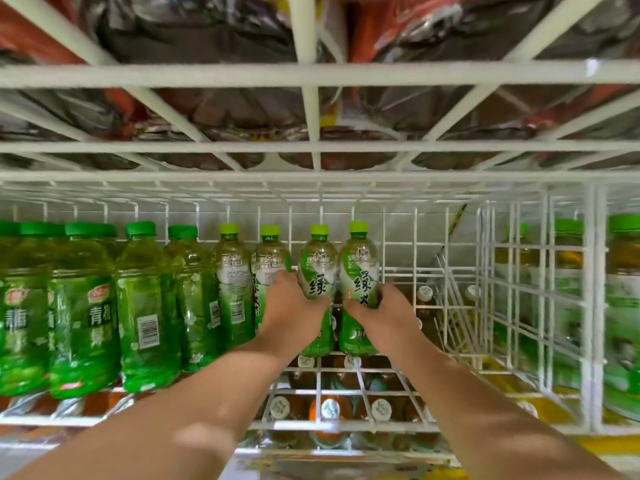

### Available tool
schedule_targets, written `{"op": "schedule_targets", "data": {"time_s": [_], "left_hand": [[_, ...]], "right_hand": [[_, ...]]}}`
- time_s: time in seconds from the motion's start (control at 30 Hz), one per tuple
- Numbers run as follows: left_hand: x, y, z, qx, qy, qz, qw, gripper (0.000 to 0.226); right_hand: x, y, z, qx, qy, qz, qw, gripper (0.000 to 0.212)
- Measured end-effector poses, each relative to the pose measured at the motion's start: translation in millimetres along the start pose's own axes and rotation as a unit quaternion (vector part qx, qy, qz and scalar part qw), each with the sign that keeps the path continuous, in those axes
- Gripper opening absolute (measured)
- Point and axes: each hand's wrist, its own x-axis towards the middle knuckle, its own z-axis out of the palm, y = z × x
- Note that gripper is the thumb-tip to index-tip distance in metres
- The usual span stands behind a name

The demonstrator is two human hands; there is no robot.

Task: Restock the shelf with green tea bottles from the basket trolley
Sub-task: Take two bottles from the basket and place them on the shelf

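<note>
Two green tea bottles with light green caps stand upright side by side on the white wire shelf [349, 426]. My left hand [294, 306] grips the left green tea bottle [317, 268] around its middle. The right green tea bottle [358, 268] is held the same way by my right hand [384, 313]. Two more bottles of the same tea [235, 271] stand just to their left. The basket trolley is out of view.
A row of darker green drink bottles [83, 306] fills the shelf's left part. Right of my hands the shelf floor is bare wire up to a wire divider [485, 271], with more bottles [623, 271] beyond. White-capped bottles [330, 408] show on the level below. A wire shelf [311, 147] with bagged goods hangs overhead.
</note>
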Motion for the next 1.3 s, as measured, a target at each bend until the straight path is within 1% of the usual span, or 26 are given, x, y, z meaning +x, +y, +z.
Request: {"op": "schedule_targets", "data": {"time_s": [0.1,0.2,0.3,0.37,0.43,0.6,0.77,0.9,1.03,1.17,1.3], "left_hand": [[-4.1,0.4,1.1,0.025,0.028,0.012,0.999,0.03],[-6.9,-2.1,-2.4,0.073,0.043,0.009,0.996,0.038],[-5.5,-2.0,-2.3,0.111,0.037,0.0,0.993,0.042],[-5.3,2.0,-2.8,0.133,0.028,-0.015,0.991,0.042],[-4.7,7.5,-3.7,0.142,0.022,-0.024,0.989,0.045],[-9.1,4.0,-4.4,0.186,0.026,-0.011,0.982,0.047],[-16.2,-6.2,-1.6,0.155,0.041,-0.034,0.987,0.046],[-19.1,-7.3,0.5,0.143,0.05,-0.055,0.987,0.038],[-18.4,-7.2,0.3,0.178,0.031,-0.068,0.981,0.04],[-18.0,-2.1,-1.5,0.281,-0.009,-0.036,0.959,0.045],[-19.7,1.9,-6.7,0.302,-0.025,-0.026,0.953,0.045]], "right_hand": [[3.1,6.0,5.4,0.008,0.001,0.014,1.0,0.019],[3.7,7.3,7.1,-0.012,-0.004,0.011,1.0,0.021],[2.5,8.6,8.0,-0.03,-0.012,0.007,0.999,0.02],[2.0,7.9,9.7,-0.038,-0.016,0.019,0.999,0.018],[1.8,6.9,9.8,-0.046,-0.014,0.04,0.998,0.021],[-3.2,10.8,8.1,-0.087,-0.043,0.055,0.994,0.018],[-4.1,12.1,1.7,-0.078,-0.054,0.064,0.993,0.022],[-4.3,12.6,2.5,-0.105,-0.055,0.07,0.99,0.028],[-4.6,8.4,1.3,-0.114,-0.063,0.087,0.988,0.029],[-7.8,3.2,3.5,-0.111,-0.061,0.1,0.987,0.026],[-11.5,3.8,6.4,-0.117,-0.054,0.11,0.986,0.027]]}}
